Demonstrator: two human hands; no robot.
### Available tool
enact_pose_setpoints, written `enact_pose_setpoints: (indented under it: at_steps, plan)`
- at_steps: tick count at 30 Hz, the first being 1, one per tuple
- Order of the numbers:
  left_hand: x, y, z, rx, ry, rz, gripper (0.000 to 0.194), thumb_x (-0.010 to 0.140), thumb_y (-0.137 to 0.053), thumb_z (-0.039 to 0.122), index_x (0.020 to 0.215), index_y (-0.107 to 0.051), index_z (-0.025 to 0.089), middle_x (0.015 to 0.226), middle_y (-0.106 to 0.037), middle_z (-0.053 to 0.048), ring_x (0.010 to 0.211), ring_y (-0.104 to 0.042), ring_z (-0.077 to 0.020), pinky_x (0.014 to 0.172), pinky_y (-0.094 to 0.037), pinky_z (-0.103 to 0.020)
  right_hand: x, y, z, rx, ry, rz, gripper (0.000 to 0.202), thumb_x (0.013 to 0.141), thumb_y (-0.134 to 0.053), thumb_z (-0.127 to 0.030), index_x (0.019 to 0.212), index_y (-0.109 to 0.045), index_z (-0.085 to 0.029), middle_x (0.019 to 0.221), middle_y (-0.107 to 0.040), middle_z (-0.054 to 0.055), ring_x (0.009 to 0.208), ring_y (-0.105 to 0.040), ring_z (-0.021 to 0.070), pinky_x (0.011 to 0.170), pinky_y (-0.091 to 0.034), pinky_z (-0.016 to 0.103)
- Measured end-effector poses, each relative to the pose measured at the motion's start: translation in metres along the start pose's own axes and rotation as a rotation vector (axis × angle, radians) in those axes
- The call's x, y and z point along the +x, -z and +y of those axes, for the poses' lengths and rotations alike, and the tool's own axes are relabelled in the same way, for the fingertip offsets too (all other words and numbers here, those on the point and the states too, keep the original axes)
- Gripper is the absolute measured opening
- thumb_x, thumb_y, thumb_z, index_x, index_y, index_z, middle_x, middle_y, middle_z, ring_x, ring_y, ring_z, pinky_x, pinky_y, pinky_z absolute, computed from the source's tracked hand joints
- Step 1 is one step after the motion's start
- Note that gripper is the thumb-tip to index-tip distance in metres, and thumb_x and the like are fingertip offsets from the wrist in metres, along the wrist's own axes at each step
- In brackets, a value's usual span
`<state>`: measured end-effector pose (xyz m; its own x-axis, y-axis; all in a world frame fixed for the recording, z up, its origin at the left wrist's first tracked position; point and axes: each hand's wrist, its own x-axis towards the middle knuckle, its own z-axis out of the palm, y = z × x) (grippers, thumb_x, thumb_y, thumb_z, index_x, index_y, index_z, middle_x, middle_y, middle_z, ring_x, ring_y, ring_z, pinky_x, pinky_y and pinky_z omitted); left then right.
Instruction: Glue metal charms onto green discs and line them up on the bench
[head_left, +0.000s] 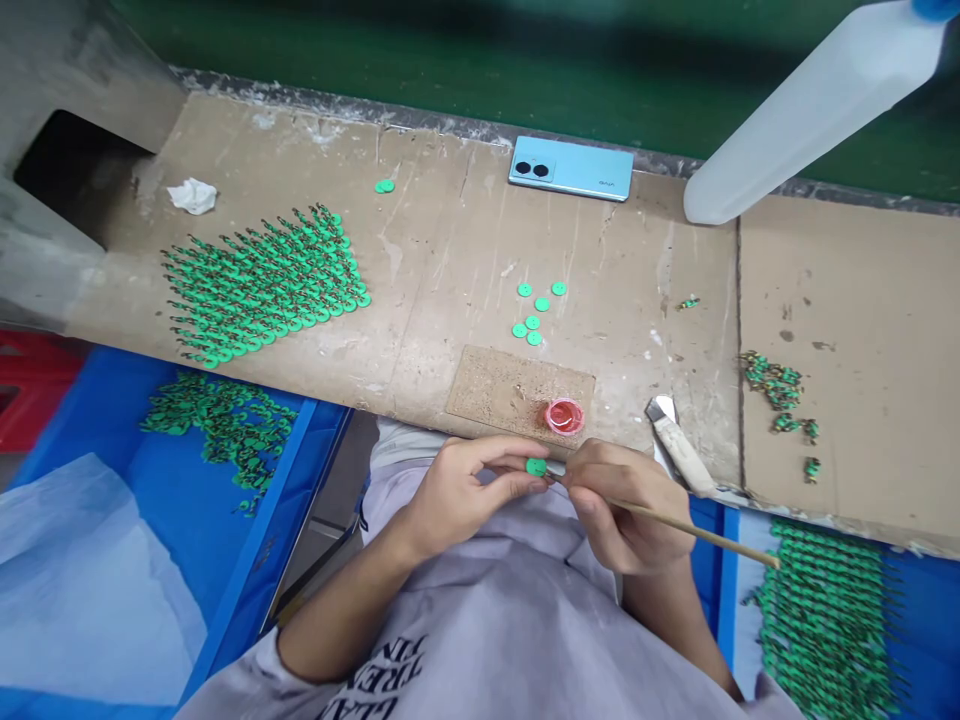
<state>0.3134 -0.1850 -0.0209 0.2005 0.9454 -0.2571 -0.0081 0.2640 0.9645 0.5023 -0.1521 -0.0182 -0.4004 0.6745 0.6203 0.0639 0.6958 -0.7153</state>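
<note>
Between thumb and fingertips, my left hand (469, 490) pinches a small round green disc (535, 467) just past the table's front edge. My right hand (630, 500) is closed round a thin wooden stick (712, 537), its long end pointing right. The stick's other tip comes close to the disc; whether it touches is too small to tell. Just beyond both hands, a small cup of red stuff (564, 416) stands on a speckled piece of board (480, 385). Several loose green discs (541, 304) lie flat farther back.
Rows of green discs with dark metal parts (262, 285) lie at left. A blue phone (571, 168), white bottle (810, 115), knife-like tool (682, 450) and small green-and-brass pieces (772, 380) are about. Blue bins (232, 600) flank me, holding more green pieces (832, 620).
</note>
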Motion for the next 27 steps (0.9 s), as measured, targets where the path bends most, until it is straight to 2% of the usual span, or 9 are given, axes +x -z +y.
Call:
enact_pose_setpoints:
  at_steps: [4, 7, 9, 14, 17, 20, 23, 25, 27]
  plan:
    - [-0.002, 0.002, -0.002, 0.178, -0.081, 0.011, 0.022, 0.091, -0.072, 0.017, 0.110, -0.082, 0.022, 0.099, -0.087, -0.003, 0.087, -0.084, -0.0202, 0.079, -0.068, -0.025, -0.002, 0.003, -0.010, -0.136, -0.033, -0.115, 0.010, 0.101, -0.060, -0.013, 0.100, -0.065, -0.021, 0.071, -0.065, 0.001, 0.059, -0.061, 0.0158, 0.054, -0.050, 0.028]
    - [-0.004, 0.003, -0.004, 0.348, -0.223, 0.018, 0.023, 0.097, -0.066, 0.018, 0.114, -0.081, 0.022, 0.101, -0.086, -0.004, 0.086, -0.084, -0.0187, 0.082, -0.067, -0.025, -0.002, 0.004, -0.021, -0.281, -0.056, -0.248, 0.012, 0.101, -0.064, -0.012, 0.093, -0.065, -0.021, 0.064, -0.058, -0.003, 0.053, -0.054, 0.0138, 0.052, -0.041, 0.029]
    - [-0.006, 0.003, -0.005, 0.416, -0.308, 0.010, 0.024, 0.099, -0.063, 0.017, 0.115, -0.080, 0.021, 0.100, -0.086, -0.004, 0.084, -0.084, -0.0183, 0.080, -0.067, -0.025, -0.001, 0.005, -0.027, -0.322, -0.083, -0.302, 0.014, 0.104, -0.062, -0.013, 0.093, -0.065, -0.021, 0.063, -0.057, -0.003, 0.052, -0.053, 0.0135, 0.052, -0.040, 0.030]
    - [-0.006, 0.001, 0.001, 0.430, -0.324, 0.091, 0.023, 0.096, -0.064, 0.013, 0.109, -0.082, 0.021, 0.100, -0.087, -0.003, 0.084, -0.084, -0.0184, 0.080, -0.067, -0.022, -0.001, 0.011, -0.027, -0.223, -0.202, -0.269, 0.018, 0.112, -0.048, -0.024, 0.105, -0.064, -0.019, 0.078, -0.073, 0.003, 0.063, -0.069, 0.0166, 0.059, -0.053, 0.027]
    - [-0.002, -0.001, 0.003, 0.383, -0.285, 0.150, 0.022, 0.091, -0.069, 0.013, 0.104, -0.083, 0.023, 0.096, -0.087, 0.001, 0.078, -0.084, -0.0181, 0.074, -0.067, -0.020, -0.002, 0.015, -0.023, -0.166, -0.191, -0.287, 0.022, 0.112, -0.043, -0.022, 0.111, -0.064, -0.017, 0.085, -0.077, 0.007, 0.071, -0.074, 0.0178, 0.064, -0.059, 0.028]
    - [0.002, -0.006, 0.004, 0.322, -0.259, 0.148, 0.020, 0.089, -0.074, 0.015, 0.104, -0.083, 0.025, 0.091, -0.087, 0.003, 0.074, -0.084, -0.0175, 0.069, -0.067, -0.018, -0.008, 0.018, -0.021, -0.094, -0.149, -0.118, 0.021, 0.110, -0.046, -0.022, 0.115, -0.066, -0.018, 0.082, -0.077, 0.005, 0.065, -0.073, 0.0171, 0.060, -0.060, 0.028]
    - [0.003, -0.008, 0.006, 0.304, -0.272, 0.141, 0.018, 0.087, -0.077, 0.016, 0.103, -0.083, 0.025, 0.090, -0.087, 0.004, 0.075, -0.084, -0.0164, 0.072, -0.066, -0.015, -0.017, 0.030, -0.018, -0.070, -0.157, 0.240, 0.022, 0.109, -0.049, -0.022, 0.116, -0.069, -0.022, 0.084, -0.078, 0.004, 0.060, -0.071, 0.0170, 0.052, -0.057, 0.028]
    - [0.003, -0.007, 0.006, 0.301, -0.287, 0.110, 0.020, 0.087, -0.078, 0.015, 0.103, -0.082, 0.025, 0.089, -0.086, 0.005, 0.076, -0.084, -0.0155, 0.075, -0.066, -0.014, -0.026, 0.049, -0.015, -0.156, -0.226, 0.496, 0.022, 0.109, -0.047, -0.023, 0.115, -0.068, -0.023, 0.090, -0.079, 0.006, 0.061, -0.072, 0.0176, 0.049, -0.053, 0.028]
    - [0.003, -0.005, 0.005, 0.278, -0.301, 0.058, 0.022, 0.087, -0.077, 0.013, 0.105, -0.082, 0.026, 0.089, -0.086, 0.005, 0.075, -0.083, -0.0148, 0.076, -0.065, -0.014, -0.038, 0.076, -0.011, -0.389, -0.376, 0.687, 0.021, 0.109, -0.048, -0.031, 0.104, -0.067, -0.022, 0.089, -0.078, 0.007, 0.059, -0.070, 0.0188, 0.051, -0.051, 0.030]
